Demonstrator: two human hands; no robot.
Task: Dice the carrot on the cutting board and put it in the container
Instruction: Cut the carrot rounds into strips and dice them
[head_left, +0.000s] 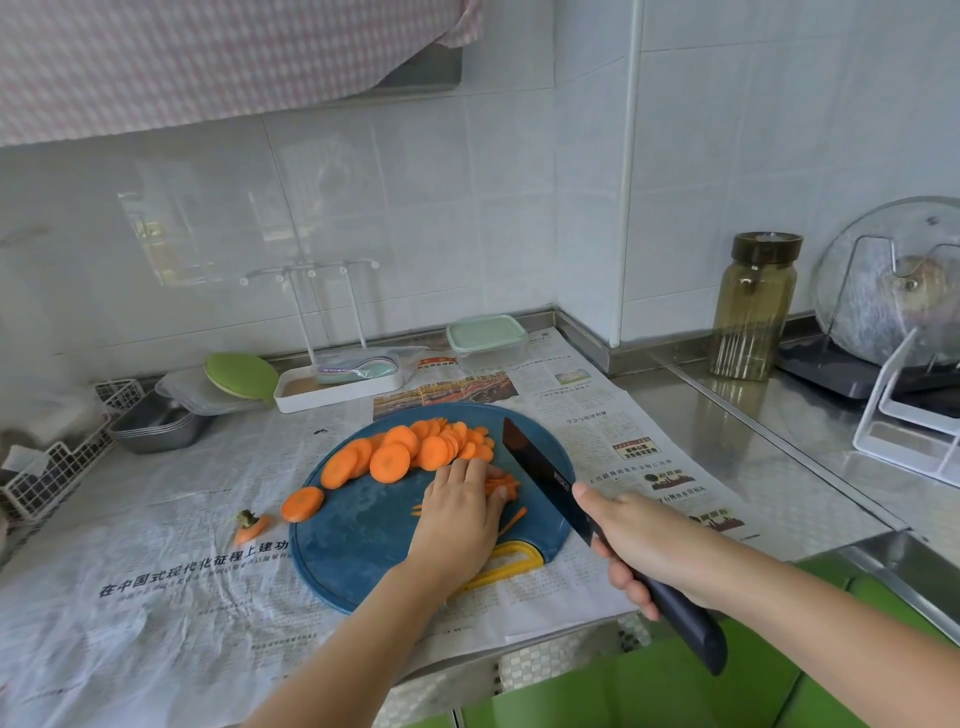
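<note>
Found carrot slices (410, 449) fanned in overlapping rows across far half of round blue cutting board (353, 540), with one single slice (302, 504) overhanging its left edge. Noted small stack (506, 486) of slices near board centre, mostly hidden beneath left hand (460, 514); fingers nearly straight, pressing down on it. Noted thin orange strips (511, 519) just right of that hand. Recorded right hand (644, 545) wrapped round dark handle of knife (540, 473), thumb near blade's base; blade just right of stack, tip toward board's far edge. Cannot tell whether cutting edge touches board. Logged carrot top (249, 525) on newspaper (156, 597), left of board. Logged container (487, 343), green lid on, at far edge of worktop (779, 467) near wall corner; contents hard to make out. Noted amber jar (753, 306) and glass lid (893, 291) at far right, latter cut off by frame.
</note>
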